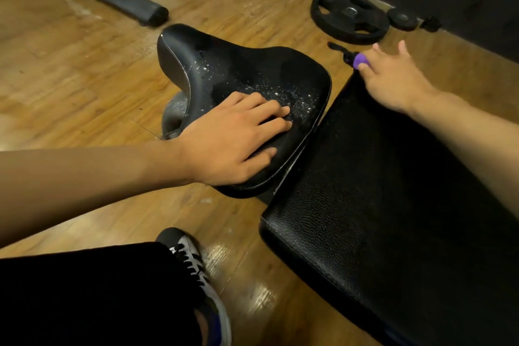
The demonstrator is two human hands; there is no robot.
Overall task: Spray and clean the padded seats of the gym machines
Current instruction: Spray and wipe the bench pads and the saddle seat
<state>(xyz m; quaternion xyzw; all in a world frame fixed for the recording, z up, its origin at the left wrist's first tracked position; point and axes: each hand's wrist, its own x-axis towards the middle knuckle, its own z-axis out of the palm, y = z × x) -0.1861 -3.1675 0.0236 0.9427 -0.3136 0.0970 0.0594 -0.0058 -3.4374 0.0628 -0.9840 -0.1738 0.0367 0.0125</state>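
Pressing lightly bent left fingers (pixel 276 111) onto the droplet-speckled seat (pixel 241 70), left hand (pixel 230 140) spread over its near half, gripping nothing visible. Touching the purple-capped sprayer (pixel 359 60) with straight, splayed right fingers (pixel 365 66), right hand (pixel 393 78) open at the pad's (pixel 393 191) far corner, near 2 plates (pixel 349 15) on the floor.

Your left forearm (pixel 84 185) bare at 9 o'clock, right forearm (pixel 466 135) bare at 3, black leg garment (pixel 84 295) at 7, your grey sneaker (pixel 193 250) at 6, black toe cap (pixel 168 234), black laces (pixel 192 268).
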